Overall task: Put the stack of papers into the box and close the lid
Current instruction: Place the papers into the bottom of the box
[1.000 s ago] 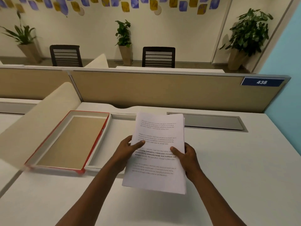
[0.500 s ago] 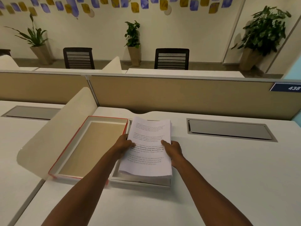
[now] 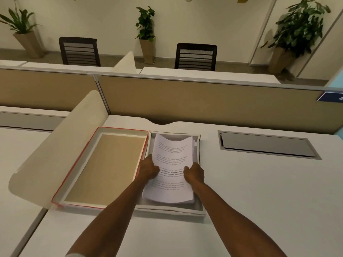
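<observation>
Box [image 3: 201,212]: we find the papers [image 3: 171,164] inside, top edge curled.
Lid [image 3: 104,167]: open, touching box's left.
Hands: our left hand [image 3: 148,169] and right hand [image 3: 194,174] clasp the papers' sides.

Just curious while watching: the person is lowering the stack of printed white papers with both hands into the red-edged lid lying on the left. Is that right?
Not quite. In the head view both hands, left hand and right hand, do hold the stack of printed white papers, but it goes into the grey open box on the right; the red-edged lid beside it holds nothing.
</observation>
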